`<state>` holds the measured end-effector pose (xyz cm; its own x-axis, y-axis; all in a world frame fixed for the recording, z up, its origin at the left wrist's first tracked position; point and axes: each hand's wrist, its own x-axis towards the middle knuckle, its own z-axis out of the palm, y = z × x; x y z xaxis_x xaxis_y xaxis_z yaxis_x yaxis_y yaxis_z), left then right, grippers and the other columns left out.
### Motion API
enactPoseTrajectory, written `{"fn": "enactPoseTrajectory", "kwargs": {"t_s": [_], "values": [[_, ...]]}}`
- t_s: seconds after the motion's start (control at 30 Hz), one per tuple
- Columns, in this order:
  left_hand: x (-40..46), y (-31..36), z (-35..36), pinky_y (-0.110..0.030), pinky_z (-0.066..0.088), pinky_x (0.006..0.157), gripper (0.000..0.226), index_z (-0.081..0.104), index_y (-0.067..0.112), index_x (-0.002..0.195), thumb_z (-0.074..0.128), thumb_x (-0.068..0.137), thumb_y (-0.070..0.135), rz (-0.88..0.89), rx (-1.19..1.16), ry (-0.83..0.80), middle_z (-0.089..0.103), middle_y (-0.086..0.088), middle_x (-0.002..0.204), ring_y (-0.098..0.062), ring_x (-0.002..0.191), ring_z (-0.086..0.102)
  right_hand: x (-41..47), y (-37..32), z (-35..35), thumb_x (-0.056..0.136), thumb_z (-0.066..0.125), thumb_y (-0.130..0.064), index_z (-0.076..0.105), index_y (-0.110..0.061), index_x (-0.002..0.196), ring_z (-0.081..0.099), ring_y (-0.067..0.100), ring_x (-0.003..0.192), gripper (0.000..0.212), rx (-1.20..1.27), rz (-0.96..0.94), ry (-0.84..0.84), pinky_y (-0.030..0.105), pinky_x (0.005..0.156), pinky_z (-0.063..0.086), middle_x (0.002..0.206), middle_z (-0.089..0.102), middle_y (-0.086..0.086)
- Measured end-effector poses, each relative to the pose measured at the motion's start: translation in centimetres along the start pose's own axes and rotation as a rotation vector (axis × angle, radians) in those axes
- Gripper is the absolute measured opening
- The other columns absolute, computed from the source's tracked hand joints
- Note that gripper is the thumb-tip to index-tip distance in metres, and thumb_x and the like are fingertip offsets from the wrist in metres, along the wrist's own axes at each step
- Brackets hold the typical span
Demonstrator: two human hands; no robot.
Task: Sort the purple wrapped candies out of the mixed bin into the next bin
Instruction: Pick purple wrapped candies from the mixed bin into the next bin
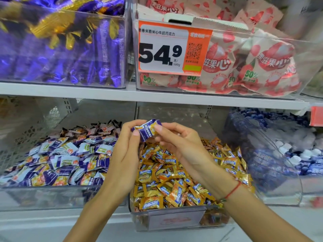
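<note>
A small purple-and-yellow wrapped candy (pixel 146 128) sits pinched between my left hand (pixel 125 154) and my right hand (pixel 181 145), fingertips of both curled onto its wrapper, raised above the clear plastic bin of orange-gold wrapped candies (pixel 174 222). Just left stands the clear bin heaped with purple and white wrapped candies (pixel 52 198). An orange-framed price tag (pixel 172 49) hangs on the shelf above.

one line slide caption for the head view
Both hands, left and right, pinch a purple candy above the orange candy bin, beside the purple candy bin.
</note>
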<state>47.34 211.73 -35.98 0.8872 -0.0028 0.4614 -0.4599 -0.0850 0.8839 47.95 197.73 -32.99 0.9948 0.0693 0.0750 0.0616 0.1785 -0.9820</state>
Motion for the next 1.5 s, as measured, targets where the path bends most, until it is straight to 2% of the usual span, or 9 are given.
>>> {"fn": "enactPoseTrajectory", "kwargs": {"t_s": [0.17,0.4,0.57,0.73,0.87,1.2,1.3,1.37,1.5], "values": [[-0.1,0.0,0.1,-0.009,0.044,0.076,0.020,0.053,0.032,0.112,0.047,0.096,0.042,0.002,0.028,0.020,0.062,0.027,0.101,0.004,0.093,0.061,-0.8,0.3,0.8,0.087,0.068,-0.011,0.072,-0.007,0.102,0.072,0.012,0.082,0.017,-0.143,-0.090,-0.047,0.017,0.073,0.055,0.085,0.076,0.005],[0.5,-0.2,-1.3,-0.012,0.033,0.044,0.017,0.052,0.034,0.111,0.047,0.095,0.033,-0.062,0.038,0.226,0.068,0.007,0.078,-0.002,0.041,0.041,5.7,-0.1,-7.3,0.090,0.052,0.011,0.070,-0.020,0.083,0.067,0.000,0.069,0.037,-0.561,-0.133,0.149,0.022,0.068,0.053,0.073,0.073,-0.010],[1.3,-0.8,-1.9,-0.017,0.034,0.039,0.014,0.053,0.034,0.107,0.049,0.097,0.025,-0.146,0.018,0.236,0.070,0.003,0.077,-0.005,0.037,0.034,10.9,3.4,-10.0,0.099,0.049,-0.020,0.068,-0.020,0.117,0.060,0.017,0.112,0.026,-1.328,0.130,-0.196,0.031,0.099,0.046,0.124,0.063,-0.002],[1.3,-0.5,-1.9,-0.017,0.038,0.045,0.015,0.053,0.038,0.103,0.050,0.096,0.026,-0.136,0.063,0.187,0.071,0.015,0.081,-0.005,0.041,0.037,11.8,5.4,-7.2,0.092,0.058,-0.038,0.062,-0.018,0.120,0.063,0.028,0.101,0.034,-1.782,0.206,-0.316,0.029,0.075,0.048,0.117,0.065,0.006],[0.9,-0.2,-2.0,-0.014,0.035,0.045,0.014,0.054,0.037,0.103,0.050,0.096,0.027,-0.121,0.096,0.165,0.070,0.015,0.082,-0.005,0.043,0.039,12.1,5.5,-6.5,0.097,0.052,-0.036,0.053,-0.009,0.123,0.060,0.031,0.108,0.037,-1.971,0.163,-0.322,0.033,0.082,0.046,0.121,0.059,0.011],[1.5,-0.8,-2.5,-0.014,0.032,0.040,0.019,0.054,0.034,0.111,0.045,0.099,0.022,-0.203,0.142,0.152,0.057,-0.004,0.066,-0.003,0.039,0.038,5.6,-0.2,-8.6,0.094,0.059,-0.025,0.068,-0.026,0.106,0.065,0.000,0.099,0.015,-0.824,0.022,-0.154,0.011,0.087,0.046,0.108,0.068,-0.016],[1.8,-0.8,-2.2,-0.016,0.031,0.043,0.024,0.057,0.039,0.107,0.042,0.100,0.022,-0.193,0.145,0.120,0.051,-0.005,0.065,-0.003,0.040,0.036,3.4,-1.8,-5.9,0.087,0.066,-0.016,0.063,-0.017,0.115,0.070,0.008,0.094,0.029,-0.427,-0.004,-0.142,0.025,0.087,0.055,0.101,0.074,-0.006],[1.7,-0.6,-1.7,-0.017,0.031,0.047,0.024,0.058,0.041,0.103,0.040,0.101,0.024,-0.166,0.131,0.100,0.049,-0.003,0.065,-0.002,0.043,0.038,2.7,-2.2,-3.3,0.081,0.071,-0.015,0.065,-0.015,0.110,0.072,0.016,0.092,0.030,-0.361,-0.016,-0.175,0.040,0.091,0.053,0.099,0.075,0.003],[1.2,0.3,-0.6,-0.012,0.044,0.065,0.027,0.056,0.037,0.098,0.030,0.098,0.043,-0.118,0.020,0.108,0.056,0.008,0.076,0.000,0.064,0.054,2.5,-1.3,0.7,0.080,0.076,-0.011,0.072,-0.014,0.094,0.065,0.002,0.072,0.015,-0.364,-0.074,-0.119,0.014,0.069,0.053,0.086,0.073,-0.001]]}}
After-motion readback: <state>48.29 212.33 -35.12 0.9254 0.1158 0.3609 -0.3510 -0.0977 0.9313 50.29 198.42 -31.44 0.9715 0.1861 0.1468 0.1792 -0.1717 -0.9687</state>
